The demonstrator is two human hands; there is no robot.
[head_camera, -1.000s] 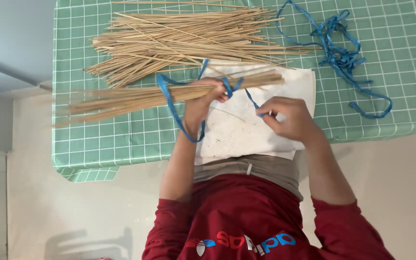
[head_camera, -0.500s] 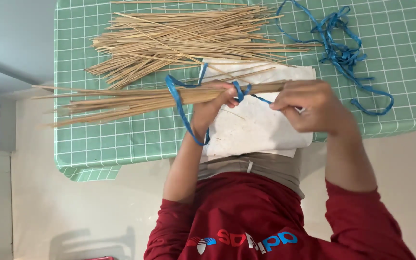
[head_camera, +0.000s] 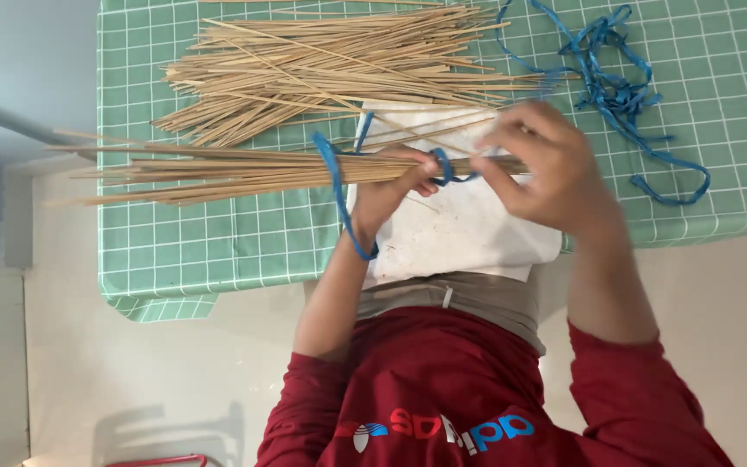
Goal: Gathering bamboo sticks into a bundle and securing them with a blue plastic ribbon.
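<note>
My left hand (head_camera: 395,188) grips a bundle of thin wooden sticks (head_camera: 218,169) held level over the table, its long end pointing left. A blue plastic ribbon (head_camera: 339,186) loops around the bundle at my fingers and hangs down beside my wrist. My right hand (head_camera: 546,164) is closed around the bundle's short right end, where the ribbon crosses; whether it pinches the ribbon too I cannot tell. Both hands hover above a white cloth (head_camera: 460,233) lying at the table's near edge.
A loose heap of the same sticks (head_camera: 330,69) lies fanned across the green checked tablecloth (head_camera: 201,251). A tangle of blue ribbon (head_camera: 616,95) sits at the right. My red shirt (head_camera: 443,398) fills the bottom; pale floor surrounds the table.
My right hand has moved up and left from the white cloth onto the bundle's end. The bundle has lifted slightly and the ribbon loop sits tighter around it.
</note>
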